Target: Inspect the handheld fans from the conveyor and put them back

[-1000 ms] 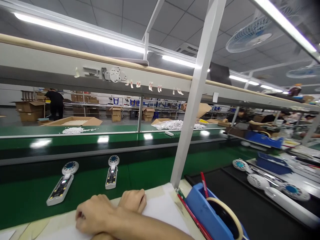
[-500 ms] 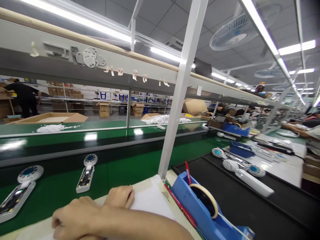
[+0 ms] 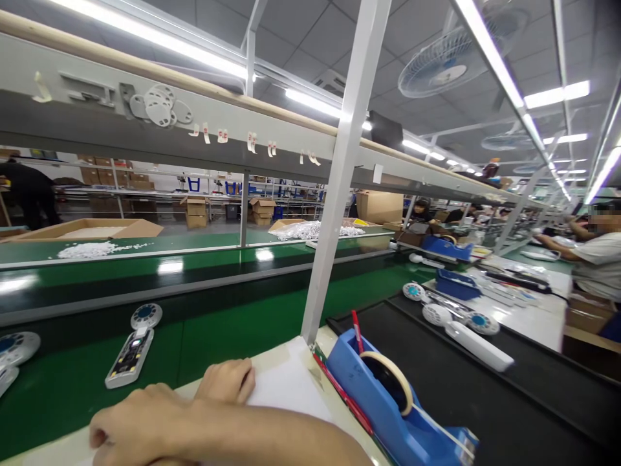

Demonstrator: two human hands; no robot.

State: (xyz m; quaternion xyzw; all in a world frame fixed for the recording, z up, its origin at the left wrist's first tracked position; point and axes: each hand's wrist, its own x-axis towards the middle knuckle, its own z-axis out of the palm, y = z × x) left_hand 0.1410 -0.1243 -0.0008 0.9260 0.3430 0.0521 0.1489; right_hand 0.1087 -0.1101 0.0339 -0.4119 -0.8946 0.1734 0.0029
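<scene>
Along the bench edge, the right hand is lying across the left hand, both resting together on white paper beside a blue tape dispenser.

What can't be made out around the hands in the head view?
All in the head view:
- Lower hand: wrist hidden by the upper hand.
- Sheet: near part hidden by the hands and cut off by the bottom edge.
- Red stick: lower part hidden by the blue dispenser.
- Leftmost device: cut off by the left edge.
- White pile: pieces too small to identify.
</scene>
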